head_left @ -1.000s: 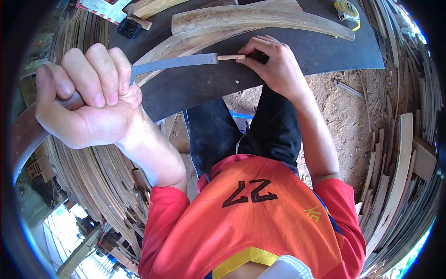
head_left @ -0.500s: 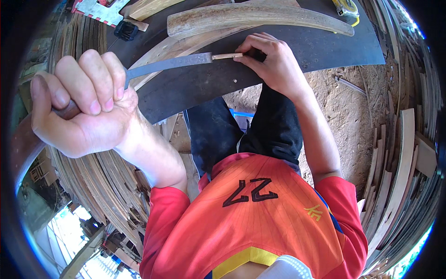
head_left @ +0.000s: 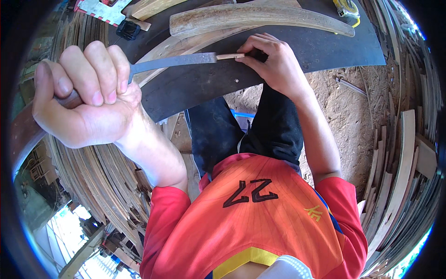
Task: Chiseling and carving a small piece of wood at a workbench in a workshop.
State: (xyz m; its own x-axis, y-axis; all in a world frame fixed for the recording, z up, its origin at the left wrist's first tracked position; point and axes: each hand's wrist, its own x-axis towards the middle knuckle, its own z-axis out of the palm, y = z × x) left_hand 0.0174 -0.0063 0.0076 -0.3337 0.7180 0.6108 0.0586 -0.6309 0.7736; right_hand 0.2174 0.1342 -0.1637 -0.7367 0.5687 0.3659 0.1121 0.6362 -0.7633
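My left hand (head_left: 88, 102) is wrapped around the long wooden handle (head_left: 25, 128) of a blade tool. Its grey blade (head_left: 179, 60) stretches right across the dark tabletop (head_left: 334, 51), its squared end against a slim wooden stick (head_left: 226, 56). My right hand (head_left: 272, 65) pinches that stick's right end between thumb and fingers. Behind the blade lie a long curved wooden piece (head_left: 260, 21) and a pale curved board (head_left: 155, 51). A small pale dot (head_left: 236, 81), too small to identify, is on the tabletop below my right hand.
A tape measure (head_left: 346, 11), a black object (head_left: 127, 29) and a red-and-white piece (head_left: 100, 9) sit at the back. Stacked wood strips fill the left (head_left: 88, 181) and right (head_left: 402, 162) sides. My legs are under the table's front edge, over a dusty floor (head_left: 334, 116).
Since half a second ago my left hand has risen slightly, with the blade end shifting a little right along the stick's position. My right hand keeps its pinch in nearly the same place.
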